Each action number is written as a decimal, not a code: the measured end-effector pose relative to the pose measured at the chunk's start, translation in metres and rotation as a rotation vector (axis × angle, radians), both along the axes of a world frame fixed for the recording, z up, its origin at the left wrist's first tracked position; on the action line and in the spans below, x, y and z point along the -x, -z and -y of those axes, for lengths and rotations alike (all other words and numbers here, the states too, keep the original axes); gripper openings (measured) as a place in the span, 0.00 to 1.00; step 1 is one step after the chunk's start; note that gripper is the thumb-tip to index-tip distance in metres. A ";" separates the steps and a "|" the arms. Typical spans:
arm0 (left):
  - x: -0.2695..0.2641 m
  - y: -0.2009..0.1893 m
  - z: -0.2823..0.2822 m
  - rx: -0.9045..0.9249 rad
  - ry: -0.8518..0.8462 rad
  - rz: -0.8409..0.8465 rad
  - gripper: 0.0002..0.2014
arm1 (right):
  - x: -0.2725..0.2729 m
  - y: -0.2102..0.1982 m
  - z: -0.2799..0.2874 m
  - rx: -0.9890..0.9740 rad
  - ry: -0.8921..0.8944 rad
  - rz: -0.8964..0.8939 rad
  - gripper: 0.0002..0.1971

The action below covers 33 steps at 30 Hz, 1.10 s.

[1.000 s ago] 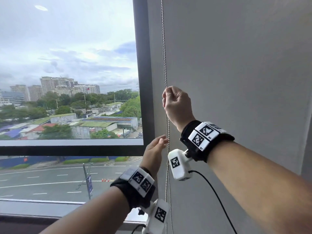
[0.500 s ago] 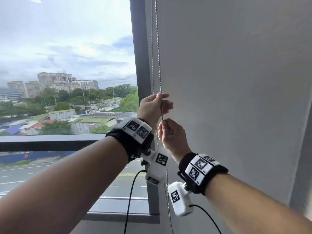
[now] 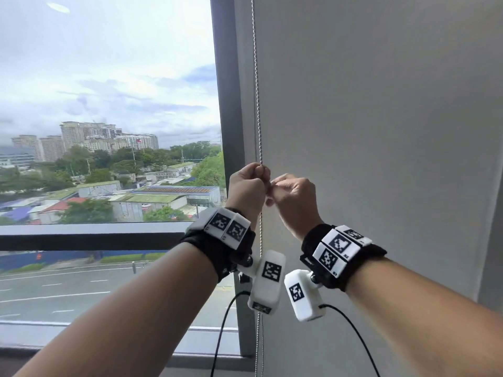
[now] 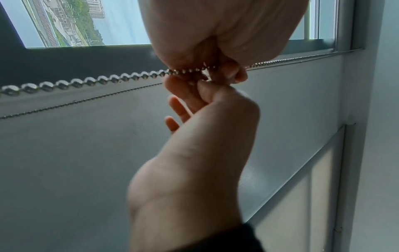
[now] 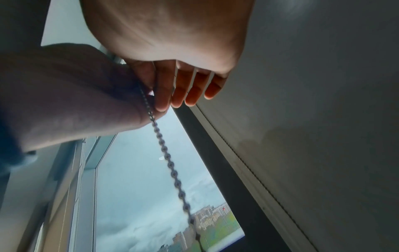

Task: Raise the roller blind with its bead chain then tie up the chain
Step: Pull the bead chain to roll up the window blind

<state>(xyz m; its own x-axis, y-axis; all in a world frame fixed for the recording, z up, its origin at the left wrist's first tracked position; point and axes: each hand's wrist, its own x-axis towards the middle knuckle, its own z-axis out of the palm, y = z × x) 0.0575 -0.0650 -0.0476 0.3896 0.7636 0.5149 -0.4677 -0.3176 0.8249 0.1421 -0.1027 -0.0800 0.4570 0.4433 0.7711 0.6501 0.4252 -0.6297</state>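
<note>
The bead chain (image 3: 258,104) looks light, limp and smooth: small metal balls on a thin link, likely to slide through a loose hold yet to catch well when a bead is trapped between thumb and finger, so the best hold is a pinch across a bead or a closed fist round the strand, close to where the two hands meet. It should bend into a loop with no resistance, and a knot in it would probably need snugging down, since beads roll over one another. It is silvery and evenly beaded, and runs as a straight vertical line from above the top of the head view down the edge of the grey roller blind (image 3: 381,131), passes through the hands and hangs on below the wrists; a second, thinner-looking strand lies just beside it nearer the blind. The left hand (image 3: 246,186) is closed round the chain with its fingers curled, the strand entering at the top of the fist. The right hand (image 3: 295,195) touches it from the right, thumb and forefinger pinching the same strand while the other fingers hang loosely spread, as both wrist views show. The blind covers the pane ahead; the dark window frame (image 3: 227,104) stands just left of the chain, with the city beyond.
</note>
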 end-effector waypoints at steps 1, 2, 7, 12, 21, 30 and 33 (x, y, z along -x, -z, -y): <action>0.000 0.003 -0.002 -0.008 0.003 0.017 0.15 | -0.001 -0.007 0.000 -0.015 0.045 0.011 0.15; 0.000 0.007 -0.004 -0.014 0.000 0.018 0.15 | -0.001 -0.014 -0.001 -0.030 0.078 0.008 0.14; 0.005 0.039 -0.007 0.001 -0.028 -0.083 0.18 | 0.008 -0.062 -0.005 -0.042 -0.073 -0.048 0.10; 0.004 0.097 -0.008 0.090 -0.011 -0.201 0.10 | 0.018 -0.087 -0.013 0.008 -0.307 -0.151 0.12; 0.007 0.122 0.001 0.007 0.069 -0.257 0.25 | 0.020 -0.079 -0.026 -0.046 -0.321 -0.239 0.17; 0.010 0.075 -0.022 0.038 0.109 -0.161 0.16 | 0.007 -0.050 -0.034 -0.116 -0.151 -0.132 0.15; 0.010 0.049 -0.025 -0.033 0.143 -0.123 0.16 | 0.008 -0.026 -0.034 -0.091 -0.128 -0.126 0.14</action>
<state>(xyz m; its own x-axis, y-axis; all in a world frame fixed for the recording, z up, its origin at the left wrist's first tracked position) 0.0476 -0.0403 -0.0962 0.5547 0.6792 0.4806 -0.4059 -0.2833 0.8689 0.1341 -0.0682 -0.0536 0.4967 0.4347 0.7512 0.5057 0.5584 -0.6576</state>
